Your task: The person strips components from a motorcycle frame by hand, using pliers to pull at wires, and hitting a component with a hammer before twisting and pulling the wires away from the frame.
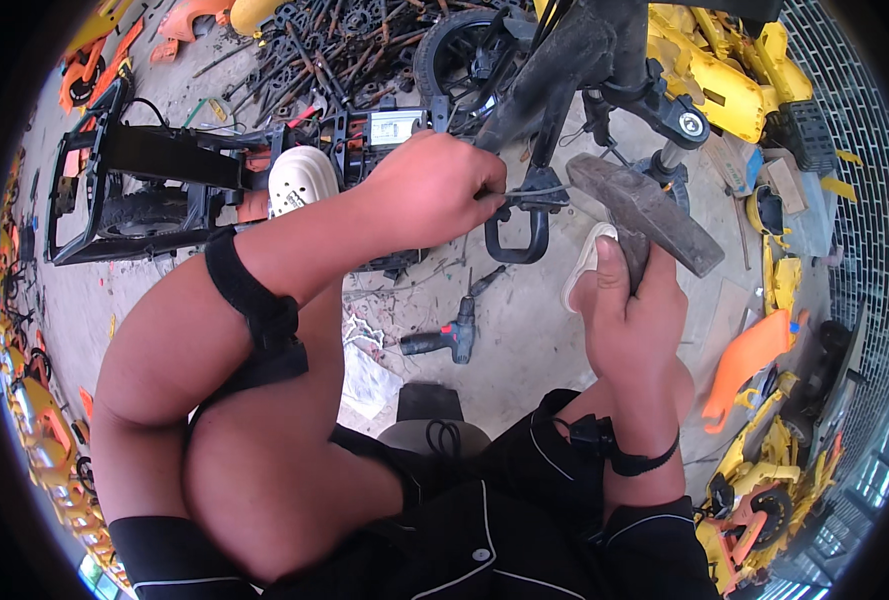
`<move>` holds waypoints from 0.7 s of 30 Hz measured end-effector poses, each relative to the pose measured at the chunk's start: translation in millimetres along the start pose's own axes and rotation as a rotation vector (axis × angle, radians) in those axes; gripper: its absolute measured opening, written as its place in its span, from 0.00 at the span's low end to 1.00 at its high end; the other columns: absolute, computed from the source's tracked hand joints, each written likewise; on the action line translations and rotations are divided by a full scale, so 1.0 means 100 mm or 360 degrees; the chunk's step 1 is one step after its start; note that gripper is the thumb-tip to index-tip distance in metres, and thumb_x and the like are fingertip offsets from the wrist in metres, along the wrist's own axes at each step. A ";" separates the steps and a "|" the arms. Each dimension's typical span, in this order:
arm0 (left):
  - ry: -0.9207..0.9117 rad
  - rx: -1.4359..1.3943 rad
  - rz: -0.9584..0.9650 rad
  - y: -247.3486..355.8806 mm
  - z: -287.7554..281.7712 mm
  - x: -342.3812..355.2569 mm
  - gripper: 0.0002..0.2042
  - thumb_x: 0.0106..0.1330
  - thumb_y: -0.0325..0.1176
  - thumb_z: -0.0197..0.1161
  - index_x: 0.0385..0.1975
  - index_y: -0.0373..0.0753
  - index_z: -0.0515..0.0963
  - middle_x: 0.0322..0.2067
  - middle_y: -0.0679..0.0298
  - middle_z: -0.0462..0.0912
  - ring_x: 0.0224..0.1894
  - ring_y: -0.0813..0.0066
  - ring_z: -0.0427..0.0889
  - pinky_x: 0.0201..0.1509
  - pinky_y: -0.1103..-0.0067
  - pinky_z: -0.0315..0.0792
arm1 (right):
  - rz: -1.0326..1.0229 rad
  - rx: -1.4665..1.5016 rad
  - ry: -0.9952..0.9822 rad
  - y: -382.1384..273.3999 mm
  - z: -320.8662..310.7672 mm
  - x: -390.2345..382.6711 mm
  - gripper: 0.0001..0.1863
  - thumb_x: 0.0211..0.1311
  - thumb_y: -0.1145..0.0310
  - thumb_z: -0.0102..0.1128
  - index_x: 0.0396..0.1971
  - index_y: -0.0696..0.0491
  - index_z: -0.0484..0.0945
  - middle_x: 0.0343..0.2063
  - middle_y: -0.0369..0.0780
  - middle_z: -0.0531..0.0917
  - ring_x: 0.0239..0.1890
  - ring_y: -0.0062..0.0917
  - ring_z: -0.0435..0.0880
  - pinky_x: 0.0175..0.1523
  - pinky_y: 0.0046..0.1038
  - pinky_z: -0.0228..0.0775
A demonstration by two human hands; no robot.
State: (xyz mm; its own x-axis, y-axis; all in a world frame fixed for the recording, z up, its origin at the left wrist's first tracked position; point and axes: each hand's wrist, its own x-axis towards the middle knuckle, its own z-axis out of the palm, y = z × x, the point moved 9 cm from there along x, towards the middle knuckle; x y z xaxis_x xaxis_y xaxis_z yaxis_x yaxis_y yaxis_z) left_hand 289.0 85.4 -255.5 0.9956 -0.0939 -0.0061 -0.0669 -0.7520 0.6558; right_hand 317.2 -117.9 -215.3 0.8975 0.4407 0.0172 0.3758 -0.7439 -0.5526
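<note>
My left hand [429, 190] is closed, its thumb and fingers pinching a thin grey metal rod [544, 191]. That rod reaches rightward across a black bracket with a loop-shaped handle [532, 240] on the dark vehicle frame [534, 90]. In my right hand [639, 320] is a hammer [649, 210] with a worn, heavy steel head. The fist wraps its handle, thumb along the side. The head sits raised, to the right of the rod and apart from my left hand. Behind it stands the front fork [679, 140], partly covered by the hammer head.
A cordless drill [454, 335] lies on the concrete floor between my feet. To the left is a black frame with a wheel [144, 212]. Dark metal parts [334, 45] are heaped at the back. Yellow panels [714, 85] and an orange panel [749, 365] lie at the right.
</note>
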 end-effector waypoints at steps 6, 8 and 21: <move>0.0009 0.0061 -0.0006 0.03 -0.01 0.03 0.07 0.63 0.33 0.69 0.32 0.35 0.85 0.26 0.53 0.87 0.29 0.51 0.86 0.35 0.65 0.79 | 0.0128 -0.0070 -0.0194 0.04 0.07 0.04 0.18 0.74 0.55 0.62 0.45 0.56 0.77 0.30 0.52 0.87 0.32 0.54 0.87 0.35 0.47 0.78; 0.0032 0.0029 -0.0010 0.02 0.01 0.04 0.07 0.63 0.33 0.69 0.32 0.35 0.85 0.26 0.53 0.87 0.29 0.51 0.87 0.36 0.64 0.79 | -0.0050 0.0093 0.0011 -0.03 -0.03 -0.03 0.19 0.75 0.57 0.61 0.53 0.56 0.77 0.25 0.46 0.86 0.27 0.36 0.88 0.33 0.36 0.77; 0.0036 0.0083 -0.0017 0.08 0.06 0.12 0.07 0.62 0.32 0.68 0.32 0.35 0.86 0.26 0.52 0.87 0.30 0.51 0.87 0.38 0.64 0.81 | -0.0102 -0.0313 -0.0115 0.07 0.20 0.04 0.20 0.75 0.56 0.62 0.54 0.57 0.77 0.24 0.45 0.85 0.27 0.38 0.87 0.34 0.37 0.77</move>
State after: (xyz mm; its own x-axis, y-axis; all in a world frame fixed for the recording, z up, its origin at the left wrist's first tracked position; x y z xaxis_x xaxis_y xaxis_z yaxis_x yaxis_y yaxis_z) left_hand 299.8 74.1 -255.2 0.9974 -0.0716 0.0046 -0.0593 -0.7860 0.6153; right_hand 318.8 -111.7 -235.6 0.8542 0.5197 -0.0169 0.4755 -0.7938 -0.3792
